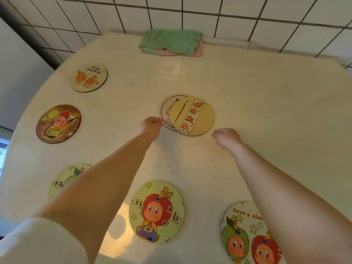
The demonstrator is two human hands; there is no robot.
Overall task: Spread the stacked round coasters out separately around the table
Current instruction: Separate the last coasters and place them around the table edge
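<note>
This looks like a home, maybe a kitchen or eating corner. The wall (209, 14) is covered in white square tiles with dark lines between them. A shiny, pale table (266, 111) stands right against it. Folded green and pink cloths (171, 41) lie at the back edge. Round coasters with cartoon fruit faces (156, 211) lie on top.
</note>
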